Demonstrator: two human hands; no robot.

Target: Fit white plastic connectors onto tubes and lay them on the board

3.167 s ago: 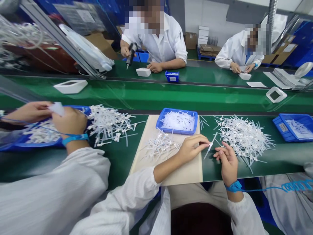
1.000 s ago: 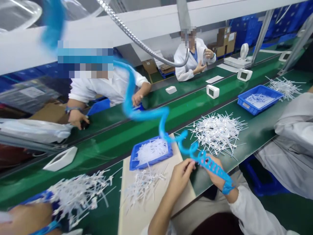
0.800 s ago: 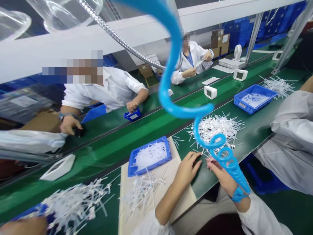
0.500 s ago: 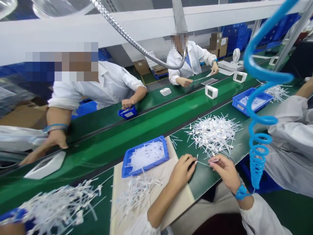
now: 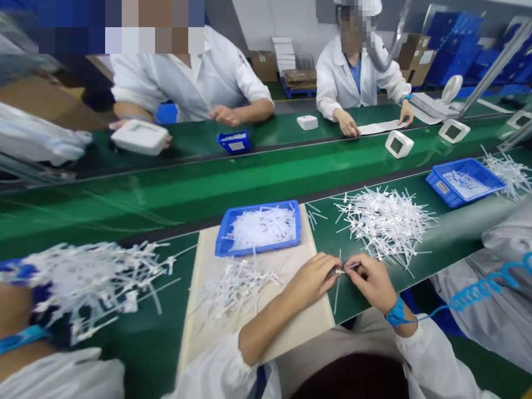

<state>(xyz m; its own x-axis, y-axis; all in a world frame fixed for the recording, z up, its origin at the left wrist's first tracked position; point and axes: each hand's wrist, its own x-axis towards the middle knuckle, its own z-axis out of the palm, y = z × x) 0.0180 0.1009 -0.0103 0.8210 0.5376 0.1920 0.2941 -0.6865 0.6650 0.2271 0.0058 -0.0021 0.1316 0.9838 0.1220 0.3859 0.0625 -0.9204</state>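
My left hand (image 5: 316, 274) pinches a thin white plastic strip (image 5: 337, 296) with a small white fitting on it. My right hand (image 5: 374, 280), wearing a blue wrist strap (image 5: 398, 313), is closed on another narrow strip, its tip meeting the left fingertips. Whether the two pieces are joined I cannot tell. Beyond the right hand lies a heap of crossed white strips with fittings (image 5: 384, 219). Left of my forearm, a looser pile (image 5: 236, 288) rests on a beige board (image 5: 189, 332). A blue tray (image 5: 220, 244) of pale strips stands at the board's far end.
A green conveyor (image 5: 178, 185) runs across, carrying white devices with screens (image 5: 399, 145). Two co-workers sit opposite. Another strip heap (image 5: 103, 277) lies left beside a neighbour's arm. At right are a second blue tray (image 5: 446, 194) and a coiled blue cord (image 5: 477, 293).
My hands have come closer together, fingertips now meeting at the strips. My view has shifted. The co-worker at left has lifted a white device and released the small blue box.
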